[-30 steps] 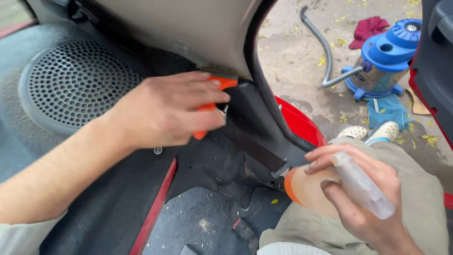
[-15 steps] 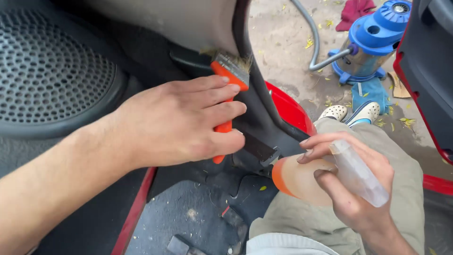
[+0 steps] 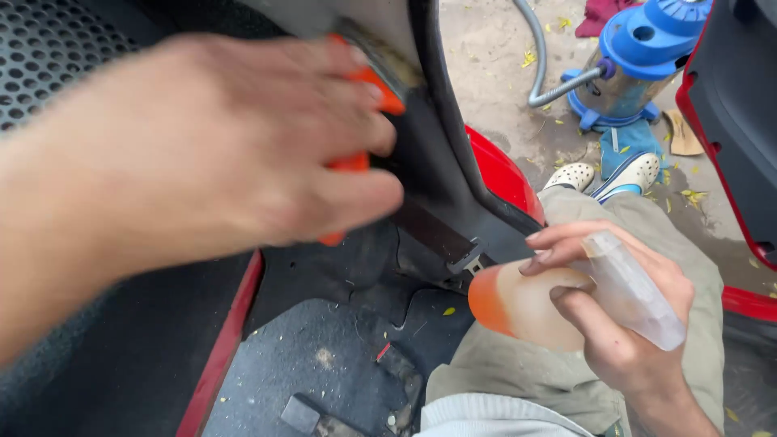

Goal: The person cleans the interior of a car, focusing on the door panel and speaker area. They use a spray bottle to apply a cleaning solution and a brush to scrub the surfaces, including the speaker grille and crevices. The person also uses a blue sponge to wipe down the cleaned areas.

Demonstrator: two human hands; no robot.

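While the left hand closes its grip around an orange-handled brush, the bristle end presses up against the grey door pillar trim at the edge of the car's door opening; the hand is blurred, and most of the handle is hidden inside the fist. That brush looks light and stiff, with a hard plastic handle that gives a firm hold along its length, though it could turn slippery if wet. The right hand wraps its grip around a clear spray bottle with an orange base, held over the lap in khaki trousers, fingers about the neck by the trigger. Thin plastic like this would probably flex under a hard squeeze, so the neck seems the steadier place to take it.

Below lies the dark car floor mat, gritty and spotted with dust and a small yellow leaf, bordered by a red sill. Outside, on sandy ground strewn with leaves, stands a blue vacuum cleaner with a grey hose.
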